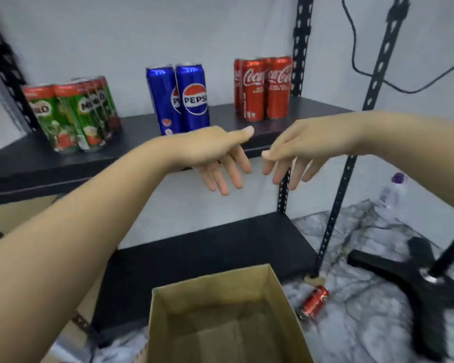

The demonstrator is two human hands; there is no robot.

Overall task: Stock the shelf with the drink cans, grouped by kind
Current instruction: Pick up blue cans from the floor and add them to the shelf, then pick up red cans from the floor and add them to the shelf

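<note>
On the upper black shelf (131, 155) stand three groups of cans: green Milo cans (74, 113) at the left, two blue Pepsi cans (180, 99) in the middle, red Coca-Cola cans (264, 89) at the right. My left hand (218, 155) and my right hand (296, 150) hang in front of the shelf's front edge, fingers spread and pointing down, holding nothing. One red Coca-Cola can (314, 302) lies on its side on the floor by the shelf's right front post. The cardboard box (157, 320) below me shows a bare bottom.
A lower black shelf (207, 260) sits under the upper one. Black perforated posts (336, 205) frame the rack. A black chair base (404, 271) and a plastic bottle (388, 197) stand on the marbled floor at the right. A cable hangs on the wall.
</note>
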